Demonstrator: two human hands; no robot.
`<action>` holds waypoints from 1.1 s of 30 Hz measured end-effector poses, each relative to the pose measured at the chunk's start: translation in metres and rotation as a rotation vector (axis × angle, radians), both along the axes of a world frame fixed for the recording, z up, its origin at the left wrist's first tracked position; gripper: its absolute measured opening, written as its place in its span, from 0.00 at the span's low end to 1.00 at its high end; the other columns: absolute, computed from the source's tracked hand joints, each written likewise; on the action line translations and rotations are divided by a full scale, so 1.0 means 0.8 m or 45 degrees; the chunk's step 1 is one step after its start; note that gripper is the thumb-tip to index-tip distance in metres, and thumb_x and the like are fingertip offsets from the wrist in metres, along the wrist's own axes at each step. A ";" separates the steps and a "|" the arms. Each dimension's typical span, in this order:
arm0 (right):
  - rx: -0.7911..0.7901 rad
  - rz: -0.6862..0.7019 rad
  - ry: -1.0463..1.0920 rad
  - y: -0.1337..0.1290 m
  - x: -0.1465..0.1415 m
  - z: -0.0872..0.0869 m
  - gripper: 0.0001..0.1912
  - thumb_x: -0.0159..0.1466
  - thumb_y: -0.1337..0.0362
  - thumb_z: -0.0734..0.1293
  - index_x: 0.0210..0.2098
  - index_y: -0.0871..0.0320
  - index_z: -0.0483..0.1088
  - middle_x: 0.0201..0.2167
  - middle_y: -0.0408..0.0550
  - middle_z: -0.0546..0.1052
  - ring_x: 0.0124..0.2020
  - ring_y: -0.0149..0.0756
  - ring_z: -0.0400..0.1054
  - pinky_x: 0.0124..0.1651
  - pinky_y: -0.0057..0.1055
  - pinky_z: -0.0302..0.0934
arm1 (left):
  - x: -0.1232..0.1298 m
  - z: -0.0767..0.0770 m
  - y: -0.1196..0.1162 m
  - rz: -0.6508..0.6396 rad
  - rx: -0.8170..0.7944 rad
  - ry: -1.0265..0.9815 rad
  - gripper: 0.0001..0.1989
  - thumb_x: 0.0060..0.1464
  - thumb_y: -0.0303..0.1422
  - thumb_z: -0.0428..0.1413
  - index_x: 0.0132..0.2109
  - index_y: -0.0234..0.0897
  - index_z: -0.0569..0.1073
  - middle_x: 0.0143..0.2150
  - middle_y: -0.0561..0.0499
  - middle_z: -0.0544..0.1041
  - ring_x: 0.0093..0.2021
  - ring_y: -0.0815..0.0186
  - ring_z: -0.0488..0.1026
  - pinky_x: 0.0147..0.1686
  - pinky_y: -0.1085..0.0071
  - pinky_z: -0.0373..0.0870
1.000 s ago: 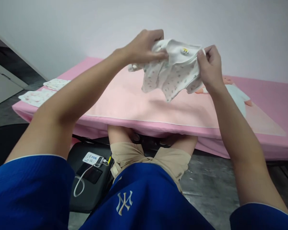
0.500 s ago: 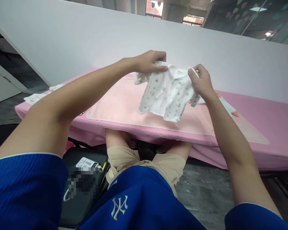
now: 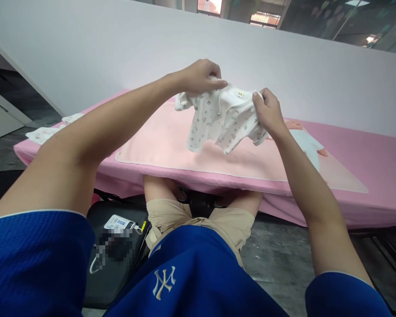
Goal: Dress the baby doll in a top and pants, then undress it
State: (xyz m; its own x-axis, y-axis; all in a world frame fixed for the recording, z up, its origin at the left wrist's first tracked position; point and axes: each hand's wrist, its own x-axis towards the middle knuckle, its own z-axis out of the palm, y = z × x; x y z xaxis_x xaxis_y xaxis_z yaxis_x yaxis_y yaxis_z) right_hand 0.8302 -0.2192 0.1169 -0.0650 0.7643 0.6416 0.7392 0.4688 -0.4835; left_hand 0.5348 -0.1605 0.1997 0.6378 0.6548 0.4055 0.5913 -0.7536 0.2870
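A small white baby shirt (image 3: pixel 206 119) with a scattered print hangs in the air above the table, held between both hands. My left hand (image 3: pixel 203 78) pinches it at one shoulder, thumb on top. At the other shoulder my right hand (image 3: pixel 268 110) grips the cloth between thumb and fingers. The neckline with its small label faces up toward me, and the front falls open below it. Both sleeves dangle at the sides, and the lower hem hangs free over a peach mat (image 3: pixel 152 141).
A pink cloth (image 3: pixel 376 163) covers the table. White printed fabric (image 3: pixel 42 134) lies at its left end; a pale blue and orange piece (image 3: pixel 305 143) lies on the right. A white partition (image 3: pixel 102 53) stands behind. On a black chair (image 3: pixel 108 286) rest a card and cable.
Both hands have shifted slightly up and left in view with the baby shirt. Its lower hem has swung up and back, away from me. The grip on both shoulders is kept.
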 end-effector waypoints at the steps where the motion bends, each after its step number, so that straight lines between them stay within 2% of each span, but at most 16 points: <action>1: -0.009 0.012 0.011 0.003 0.001 -0.002 0.47 0.69 0.17 0.50 0.50 0.51 0.74 0.42 0.52 0.77 0.51 0.54 0.74 0.55 0.54 0.72 | -0.002 -0.001 0.002 0.013 -0.010 -0.008 0.19 0.71 0.51 0.60 0.46 0.39 0.77 0.48 0.46 0.81 0.44 0.64 0.70 0.45 0.64 0.64; 3: -0.041 0.032 0.037 0.009 0.000 -0.006 0.47 0.69 0.16 0.51 0.49 0.50 0.74 0.40 0.51 0.77 0.50 0.53 0.75 0.54 0.53 0.73 | -0.008 -0.006 0.007 0.020 -0.063 -0.069 0.19 0.72 0.52 0.59 0.45 0.40 0.74 0.47 0.45 0.78 0.42 0.64 0.68 0.43 0.62 0.63; 5: -0.078 0.038 0.046 0.013 -0.003 -0.008 0.46 0.69 0.16 0.51 0.49 0.50 0.74 0.40 0.51 0.77 0.49 0.53 0.76 0.53 0.53 0.74 | -0.014 -0.015 0.013 -0.024 -0.162 -0.095 0.22 0.73 0.57 0.56 0.51 0.43 0.73 0.49 0.46 0.78 0.42 0.63 0.64 0.43 0.60 0.63; 8: -0.123 0.028 0.015 0.015 -0.009 -0.012 0.46 0.69 0.17 0.52 0.50 0.50 0.74 0.40 0.51 0.76 0.48 0.53 0.76 0.53 0.53 0.74 | -0.024 -0.028 0.021 -0.104 -0.234 -0.060 0.35 0.70 0.72 0.45 0.64 0.53 0.67 0.50 0.48 0.77 0.43 0.61 0.58 0.47 0.55 0.65; 10: -0.121 0.023 -0.014 0.008 -0.013 -0.014 0.45 0.70 0.18 0.52 0.55 0.48 0.73 0.41 0.51 0.77 0.49 0.53 0.75 0.53 0.53 0.73 | -0.029 -0.032 0.022 -0.127 -0.161 -0.084 0.40 0.66 0.77 0.39 0.67 0.56 0.63 0.51 0.48 0.77 0.45 0.60 0.56 0.49 0.53 0.65; 14: -0.028 0.035 -0.081 -0.021 -0.026 -0.007 0.37 0.74 0.25 0.58 0.66 0.43 0.68 0.47 0.53 0.78 0.55 0.58 0.74 0.58 0.56 0.71 | -0.030 -0.027 0.018 -0.115 -0.060 -0.066 0.40 0.67 0.76 0.37 0.70 0.57 0.58 0.53 0.47 0.77 0.47 0.58 0.58 0.51 0.52 0.65; 17: -0.020 0.026 -0.198 -0.038 -0.041 0.005 0.27 0.76 0.33 0.61 0.60 0.41 0.74 0.50 0.56 0.78 0.60 0.62 0.71 0.64 0.59 0.68 | -0.023 -0.016 0.014 -0.051 -0.035 0.025 0.40 0.66 0.76 0.37 0.69 0.56 0.59 0.52 0.47 0.79 0.48 0.56 0.59 0.53 0.49 0.63; 20: -0.058 0.026 -0.282 -0.041 -0.058 0.012 0.23 0.76 0.37 0.63 0.49 0.45 0.79 0.49 0.59 0.78 0.61 0.64 0.70 0.67 0.61 0.67 | -0.012 -0.005 0.006 -0.015 -0.027 -0.001 0.40 0.67 0.76 0.40 0.65 0.52 0.65 0.49 0.47 0.80 0.47 0.57 0.61 0.53 0.50 0.65; 22: -0.067 0.039 -0.285 -0.039 -0.069 0.013 0.22 0.74 0.37 0.68 0.46 0.48 0.80 0.48 0.59 0.78 0.59 0.64 0.71 0.68 0.61 0.66 | -0.005 0.002 -0.003 -0.020 -0.043 -0.054 0.38 0.67 0.75 0.45 0.61 0.50 0.68 0.46 0.47 0.80 0.45 0.59 0.62 0.51 0.53 0.66; 25: -0.078 0.069 -0.257 -0.034 -0.082 0.010 0.24 0.71 0.36 0.72 0.45 0.51 0.79 0.49 0.59 0.78 0.58 0.63 0.72 0.68 0.60 0.67 | 0.007 0.011 -0.019 -0.067 -0.047 -0.120 0.35 0.66 0.73 0.53 0.56 0.47 0.73 0.43 0.47 0.79 0.44 0.59 0.65 0.49 0.54 0.65; 28: -0.127 0.089 -0.239 -0.028 -0.089 0.006 0.27 0.69 0.34 0.73 0.46 0.52 0.78 0.49 0.57 0.78 0.59 0.63 0.72 0.65 0.58 0.69 | 0.016 0.018 -0.031 -0.083 -0.026 -0.139 0.33 0.67 0.69 0.57 0.56 0.45 0.75 0.44 0.47 0.79 0.44 0.59 0.68 0.48 0.55 0.65; 31: -0.197 0.107 -0.237 -0.023 -0.086 0.004 0.29 0.69 0.32 0.73 0.47 0.51 0.77 0.48 0.56 0.78 0.58 0.61 0.72 0.63 0.55 0.71 | 0.015 0.021 -0.029 -0.093 0.068 -0.039 0.29 0.69 0.63 0.59 0.58 0.44 0.76 0.44 0.47 0.80 0.42 0.60 0.70 0.45 0.59 0.65; 33: -0.192 0.139 -0.222 -0.022 -0.078 0.004 0.29 0.69 0.30 0.72 0.45 0.50 0.75 0.48 0.56 0.79 0.58 0.61 0.72 0.63 0.54 0.70 | 0.007 0.019 -0.019 -0.094 0.174 0.090 0.32 0.66 0.63 0.63 0.60 0.41 0.77 0.47 0.44 0.80 0.45 0.57 0.73 0.44 0.61 0.63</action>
